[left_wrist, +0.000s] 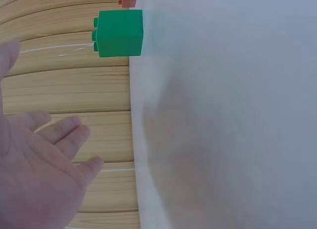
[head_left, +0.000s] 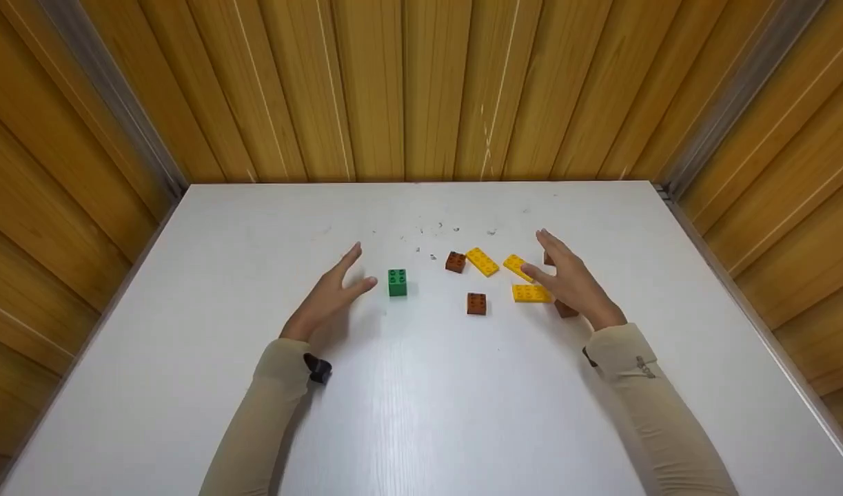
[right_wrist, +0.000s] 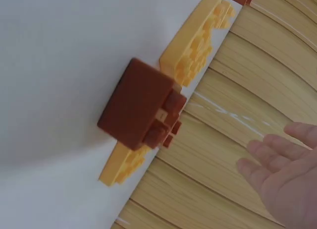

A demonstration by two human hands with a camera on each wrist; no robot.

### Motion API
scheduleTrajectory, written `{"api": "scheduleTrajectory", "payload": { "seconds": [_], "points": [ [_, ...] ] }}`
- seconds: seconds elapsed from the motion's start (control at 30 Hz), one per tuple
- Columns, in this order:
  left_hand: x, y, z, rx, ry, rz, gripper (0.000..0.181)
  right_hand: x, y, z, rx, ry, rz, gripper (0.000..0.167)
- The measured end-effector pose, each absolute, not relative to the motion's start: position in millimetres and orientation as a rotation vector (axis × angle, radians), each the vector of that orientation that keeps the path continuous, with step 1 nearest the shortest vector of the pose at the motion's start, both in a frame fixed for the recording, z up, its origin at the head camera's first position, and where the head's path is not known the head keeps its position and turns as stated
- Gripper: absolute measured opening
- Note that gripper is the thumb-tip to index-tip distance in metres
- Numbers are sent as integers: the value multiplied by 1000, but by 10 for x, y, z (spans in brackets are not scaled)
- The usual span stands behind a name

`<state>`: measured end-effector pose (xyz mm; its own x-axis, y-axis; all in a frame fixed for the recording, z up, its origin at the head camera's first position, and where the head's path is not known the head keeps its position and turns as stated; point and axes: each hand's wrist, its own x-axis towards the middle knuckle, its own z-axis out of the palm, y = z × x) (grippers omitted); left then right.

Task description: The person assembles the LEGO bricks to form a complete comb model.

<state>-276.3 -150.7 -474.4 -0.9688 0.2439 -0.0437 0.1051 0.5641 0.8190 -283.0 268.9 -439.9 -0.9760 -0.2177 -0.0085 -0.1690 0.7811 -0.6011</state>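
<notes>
White is the desk point(head_left: 393, 413), and on it, studs up, stands a green block point(head_left: 398, 283) just beside the left hand point(head_left: 328, 296). That hand's fingers are straight and its thumb is held well apart from them, pointing toward the block without touching it; the bare palm shows in the left wrist view. Across from it, the right hand point(head_left: 574, 284) is raised over a loose group of pieces, its fingers extended, its thumb spread away, holding nothing. By that thumb lie a half-covered yellow plate point(head_left: 514, 264) and, closer to the person, a wide yellow plate point(head_left: 530, 293). A partly hidden brown block point(head_left: 566, 310) sits below the hand, and a far brown block point(head_left: 549, 258) peeks out past its fingers. Between the hands, a slanted yellow plate point(head_left: 482, 262) lies just beside a square brown block point(head_left: 455, 262), while a near brown block point(head_left: 476, 304) sits apart, toward the person. Beige sleeves point(head_left: 659, 406) cover both forearms, and wood-patterned panels point(head_left: 421, 89) rise behind the desk.
</notes>
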Motion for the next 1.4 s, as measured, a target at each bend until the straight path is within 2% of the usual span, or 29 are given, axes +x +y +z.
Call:
{"api": "scheduleTrajectory", "payload": {
  "seconds": [0.27, 0.73, 1.07, 1.4],
  "points": [
    [-2838, -1412, -4813, 352, 2531, 1426, 79, -2860, 2547, -4476, -446, 2840, -957, 83],
    [-2940, -1285, -4892, 418, 2470, 1395, 79, -2887, 2444, -4570, -526, 2611, -1095, 79],
    [-2921, -1173, -4927, 357, 2473, 1443, 71, -2898, 2347, -4621, -705, 2574, -1050, 64],
    [-2914, -1070, -4969, 267, 2511, 1546, 59, -2910, 2244, -4645, -716, 2541, -983, 62]
  ]
}}
